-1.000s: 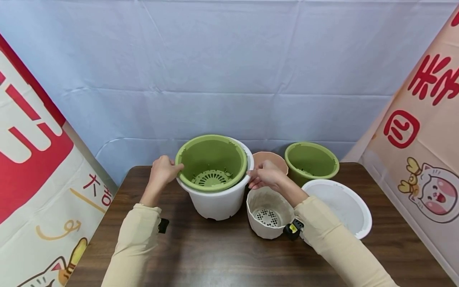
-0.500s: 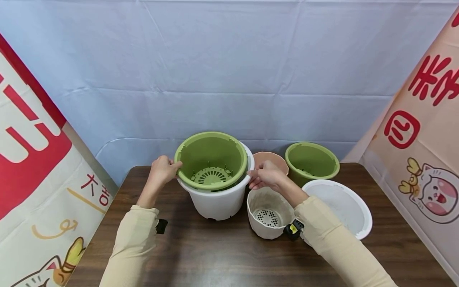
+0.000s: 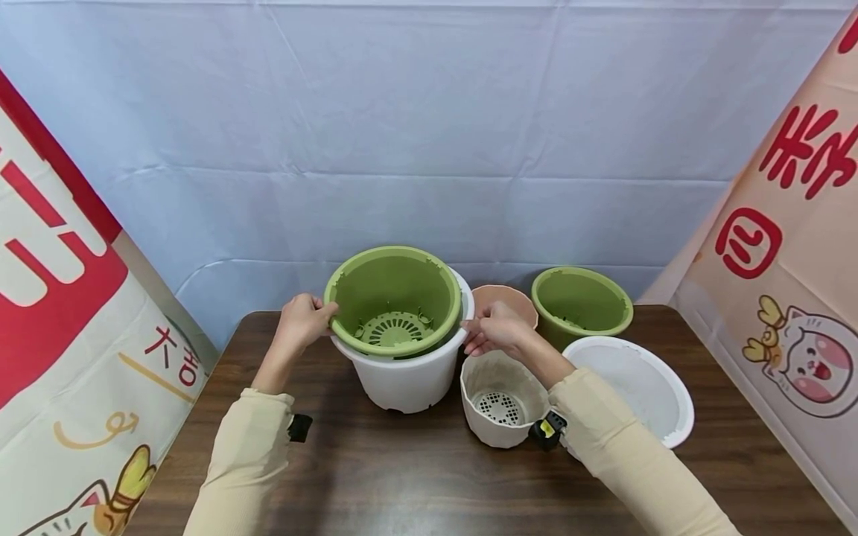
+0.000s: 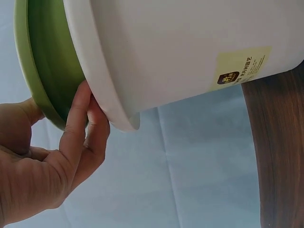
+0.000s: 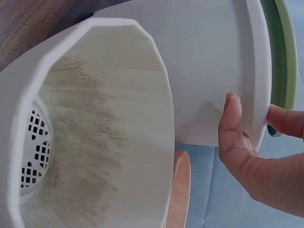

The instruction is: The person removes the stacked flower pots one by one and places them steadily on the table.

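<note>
A green plastic flowerpot (image 3: 397,286) with a slotted base sits inside the white flowerpot (image 3: 405,387), its rim raised and tilted above the white rim. My left hand (image 3: 302,321) pinches the green pot's left rim. In the left wrist view, the thumb of that hand (image 4: 52,161) lies on the rim's far side, and its fingers reach into the gap between the green and white rims. My right hand (image 3: 501,327) holds the white pot's right rim. In the right wrist view, fingers of that hand (image 5: 251,161) lie under the white rim, with the thumb across its edge.
Beside the white pot stands a faceted cream pot (image 3: 499,372) with a grid base, below my right hand. Behind it is a peach pot (image 3: 509,298). A second green pot (image 3: 583,298) and a wide white pot (image 3: 637,383) stand farther right on the wooden table (image 3: 402,476).
The green pot's far rim has risen slightly, widening the gap at the white pot's right side. My left hand has shifted a little left with it; the right hand has stayed in place.
</note>
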